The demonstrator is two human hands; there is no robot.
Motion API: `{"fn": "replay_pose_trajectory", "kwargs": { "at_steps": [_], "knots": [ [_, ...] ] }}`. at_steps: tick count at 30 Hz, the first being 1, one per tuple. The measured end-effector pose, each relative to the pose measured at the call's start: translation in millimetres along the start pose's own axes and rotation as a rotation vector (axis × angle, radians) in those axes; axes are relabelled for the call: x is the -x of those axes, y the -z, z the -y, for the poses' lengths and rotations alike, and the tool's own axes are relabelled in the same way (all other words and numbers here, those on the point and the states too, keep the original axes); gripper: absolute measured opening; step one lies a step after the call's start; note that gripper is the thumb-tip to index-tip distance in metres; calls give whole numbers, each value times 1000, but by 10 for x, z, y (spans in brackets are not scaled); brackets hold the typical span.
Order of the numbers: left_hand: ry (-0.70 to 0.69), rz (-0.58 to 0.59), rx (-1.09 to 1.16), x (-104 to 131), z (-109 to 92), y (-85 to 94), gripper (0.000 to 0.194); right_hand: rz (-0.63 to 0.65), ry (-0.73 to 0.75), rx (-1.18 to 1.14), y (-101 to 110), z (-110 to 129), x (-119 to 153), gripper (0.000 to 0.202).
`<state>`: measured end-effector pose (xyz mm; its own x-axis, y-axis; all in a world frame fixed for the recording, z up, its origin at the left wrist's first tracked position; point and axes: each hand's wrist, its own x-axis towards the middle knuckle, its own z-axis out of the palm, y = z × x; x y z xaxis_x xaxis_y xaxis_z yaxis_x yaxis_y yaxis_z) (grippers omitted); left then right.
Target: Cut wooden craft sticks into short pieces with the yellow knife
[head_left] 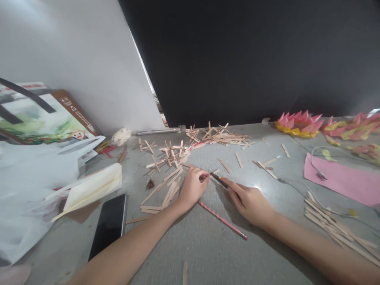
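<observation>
Pencil (224, 221) taken as landmark: red, lying aslant, near end bare, far end at the left hand (194, 184). Black tool (219, 180) sits beyond the pencil, a little right of its far end, in the right hand (249, 202); that hand's fingers are closed along the shaft, forefinger laid toward the tip. Left thumb and forefinger are drawn narrow, just beside the tip; whether they pinch something small, cannot tell.

Step in hand looks like fine work at the tool's tip. To do it well: left wrist braced on the tabletop (213, 261), small strokes, tip angled away from the left fingertips in case it proves sharp. Sliding the pencil nearer the body would give the left hand more room.

Hard to make out: the tip itself, blurred against the fingertips; the tool's type; its rear, covered by the right palm. A pale stick (216, 171) shows just past the tip, partly behind the tool; contact uncertain. Beyond the pencil, a stick heap (227, 138) is too tangled to count. Left of the pencil, the left forearm overlaps the phone's (108, 223) lower edge. Right of the pencil, a stick bundle (323, 221) runs behind the right forearm. Nearer than the pencil, one lone stick (185, 273) is cut by the frame.
</observation>
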<state>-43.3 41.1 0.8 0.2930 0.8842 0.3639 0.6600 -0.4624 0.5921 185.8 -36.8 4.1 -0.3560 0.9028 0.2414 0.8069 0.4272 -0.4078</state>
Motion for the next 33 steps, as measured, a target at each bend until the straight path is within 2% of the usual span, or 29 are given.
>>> {"fn": "replay_pose_trajectory", "kwargs": {
  "at_steps": [8,27,33],
  "knots": [
    [0,-1,5,1,20,-8,7,31,66,183,-21,2,6,51],
    [13,3,22,-4,13,-3,7,47,73,98,26,24,18,59],
    [-54,61,50,-5,-15,9,13,56,82,129,14,18,23,56]
  ]
}}
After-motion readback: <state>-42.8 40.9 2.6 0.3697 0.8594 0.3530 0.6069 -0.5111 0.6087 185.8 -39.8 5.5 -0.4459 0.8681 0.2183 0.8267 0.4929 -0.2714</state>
